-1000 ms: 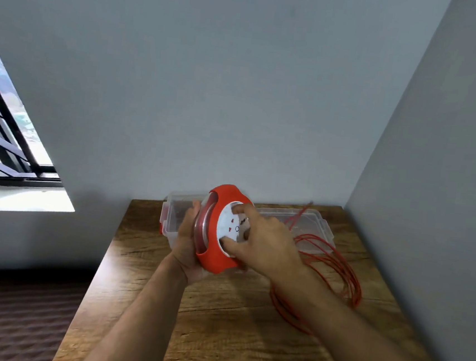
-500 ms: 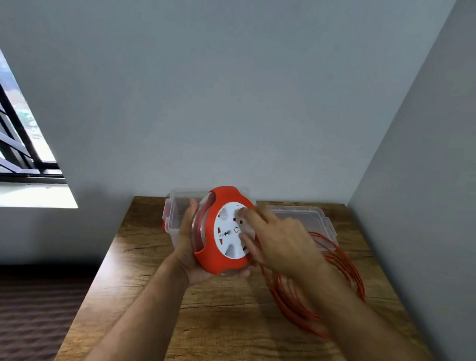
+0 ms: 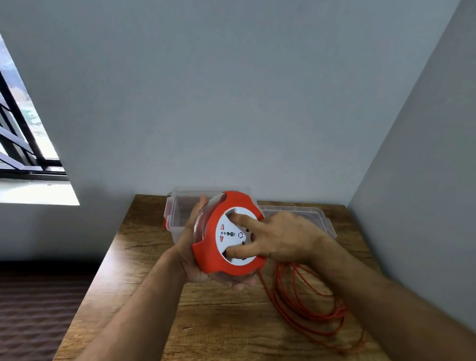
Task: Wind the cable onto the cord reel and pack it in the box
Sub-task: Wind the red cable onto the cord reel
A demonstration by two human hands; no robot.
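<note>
An orange cord reel (image 3: 209,253) with a white socket face is held up over the table, tilted toward me. My left hand (image 3: 192,251) cups its back and underside. My right hand (image 3: 277,239) lies on the white face, with fingers hooked into its recesses. The orange cable (image 3: 306,306) runs from the reel's lower right and lies in loose loops on the wooden table (image 3: 215,338). A clear plastic box (image 3: 178,212) stands open behind the reel.
The box's clear lid (image 3: 320,220) lies flat to the right of the box, against the back wall. Walls close the table in at the back and right. A barred window (image 3: 9,129) is on the left, with dark floor (image 3: 15,304) below it.
My right hand has turned the white face, with its fingers now spread across the recesses. The cable loops have shifted on the table. The reel stays in my left hand.
</note>
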